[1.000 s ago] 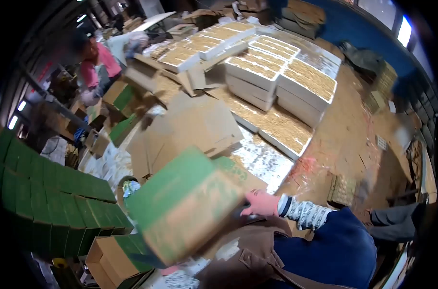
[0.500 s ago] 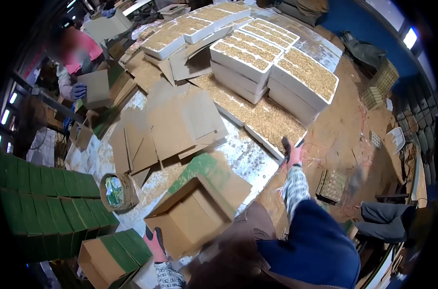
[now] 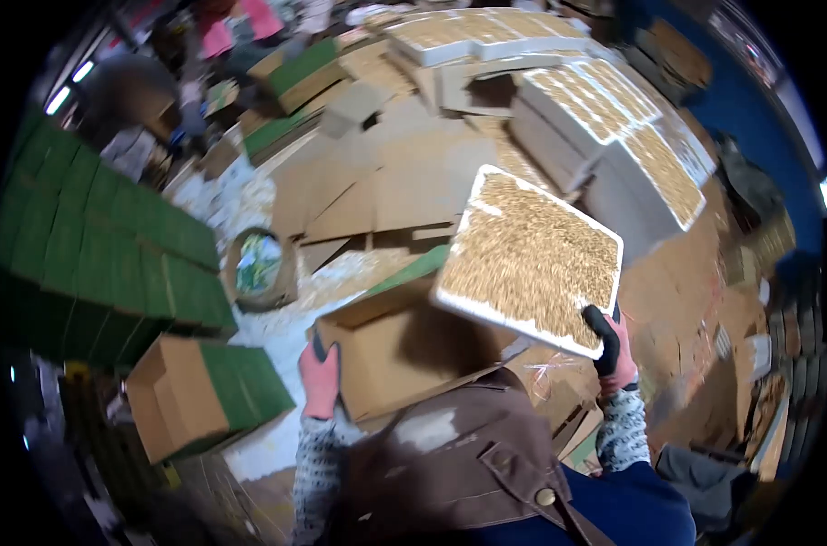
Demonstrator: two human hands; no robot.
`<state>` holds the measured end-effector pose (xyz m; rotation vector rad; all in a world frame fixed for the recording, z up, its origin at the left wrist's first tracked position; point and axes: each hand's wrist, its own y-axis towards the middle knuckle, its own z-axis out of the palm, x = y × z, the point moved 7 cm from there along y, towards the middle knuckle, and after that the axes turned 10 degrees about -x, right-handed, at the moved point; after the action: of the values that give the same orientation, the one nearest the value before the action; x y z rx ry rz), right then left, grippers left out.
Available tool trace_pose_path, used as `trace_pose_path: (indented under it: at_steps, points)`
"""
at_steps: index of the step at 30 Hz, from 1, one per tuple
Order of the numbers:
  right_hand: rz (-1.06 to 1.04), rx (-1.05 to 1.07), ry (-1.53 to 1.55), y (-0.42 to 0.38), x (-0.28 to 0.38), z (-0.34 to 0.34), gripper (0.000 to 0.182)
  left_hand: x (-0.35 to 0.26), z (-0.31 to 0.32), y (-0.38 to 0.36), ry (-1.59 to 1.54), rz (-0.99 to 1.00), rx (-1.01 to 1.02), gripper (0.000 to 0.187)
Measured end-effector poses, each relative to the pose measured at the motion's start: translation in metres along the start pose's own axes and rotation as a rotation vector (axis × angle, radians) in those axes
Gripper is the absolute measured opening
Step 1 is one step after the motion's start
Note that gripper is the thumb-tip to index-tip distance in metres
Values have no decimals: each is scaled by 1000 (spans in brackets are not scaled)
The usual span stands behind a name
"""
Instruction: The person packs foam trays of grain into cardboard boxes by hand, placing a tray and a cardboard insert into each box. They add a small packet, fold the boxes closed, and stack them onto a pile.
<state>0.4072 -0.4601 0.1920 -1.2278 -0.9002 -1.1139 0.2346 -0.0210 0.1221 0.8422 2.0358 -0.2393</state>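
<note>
A: Hands?
B: Left hand [image 3: 320, 380], gloved, grips the near wall of the open cardboard box [image 3: 404, 350]. Right hand [image 3: 611, 350] clamps the corner of a white tray [image 3: 528, 257].
A: Tray look?
B: Square, flat, tilted above the box, covered in tan straw-like grain.
A: Around?
B: Flat cardboard sheets [image 3: 377, 187], stacked green cartons [image 3: 95, 255], more trays [image 3: 605, 118].

— What can't you make out?
— The tray [image 3: 527, 259] hides the open box's [image 3: 404, 350] far side.
— And further back?
— A person [image 3: 236, 27] at the top edge, blurred and cut off.
</note>
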Motion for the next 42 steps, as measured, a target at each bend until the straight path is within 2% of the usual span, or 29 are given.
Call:
trace_pose_path:
  at_steps: [2,3,4,5,6,8,11,12,13,14,15,16,18,21,22,23,24,26,28,30,31,32,34,35,38,39,40,41,42]
  points:
    - [-31,265,-155,-21,-2,46,56,-10,4,8,196,-4,61,33]
    - [-49,385,-215,-30,5,77,56,-6,9,12,184,93,75,33]
    - [-39,485,-250,-40,8,106,57,16,18,17,110,3,234,33]
    - [19,559,-257,-46,9,135,57,30,16,17,14,-51,212,33]
    - [285,560,-183,-46,-2,159,60,35,14,15,-76,-103,192,34]
    - [195,612,-275,-31,-21,183,67,44,13,9,-262,-199,148,36]
    - [122,505,-424,-13,-23,181,65,68,15,-2,-548,-343,77,39]
    - [149,477,-429,-8,-25,177,64,66,12,-4,-336,-152,45,41]
    - [186,503,-170,-5,-30,178,62,53,3,-5,-113,25,-21,43]
    - [175,518,-207,5,-45,168,64,55,9,-5,-178,-149,27,42]
    - [7,541,-436,15,-64,161,63,39,6,-4,-373,-222,102,41]
    - [-169,550,-656,14,-67,166,62,37,5,-4,-318,-171,138,40]
    - [-293,574,-1186,12,-84,169,71,25,-5,-10,-297,-184,177,49]
    - [-464,654,-1818,10,-122,181,80,14,-20,0,-107,-86,248,45]
    - [-464,648,-1975,4,-126,193,80,19,-27,16,89,-218,381,45]
    - [-503,665,-2074,14,-157,189,72,30,-37,41,-117,-215,286,42]
    - [-534,635,-1998,29,-174,190,54,46,-39,77,-194,-222,265,41]
    - [-606,885,-2029,23,-148,223,38,74,-59,148,170,11,-321,41]
    - [-552,1016,-1842,29,-90,264,41,89,-46,200,644,184,-231,41]
    - [-274,508,-1149,104,-58,264,60,128,-20,226,755,268,-115,40]
    - [-239,374,-1005,129,-40,270,69,152,-9,240,636,97,71,40]
    - [-200,244,-864,150,-24,272,81,143,-11,243,601,42,78,40]
    - [-265,-26,-1004,208,-59,261,105,118,-22,236,540,-83,87,41]
    - [-377,-128,-1178,249,-102,254,114,133,-24,240,523,-38,-48,42]
    - [-284,-103,-980,266,-142,265,89,149,-42,239,363,-74,-222,50]
    - [-317,-136,-852,247,-118,273,71,158,-48,238,259,-67,-278,41]
    - [-326,-141,-772,262,-122,272,50,161,-52,235,-32,-318,-149,29]
    - [-340,-103,-802,275,-124,264,34,162,-60,232,-142,-242,-200,24]
    - [-328,-118,-727,283,-120,254,32,160,-64,228,-256,-160,-244,19]
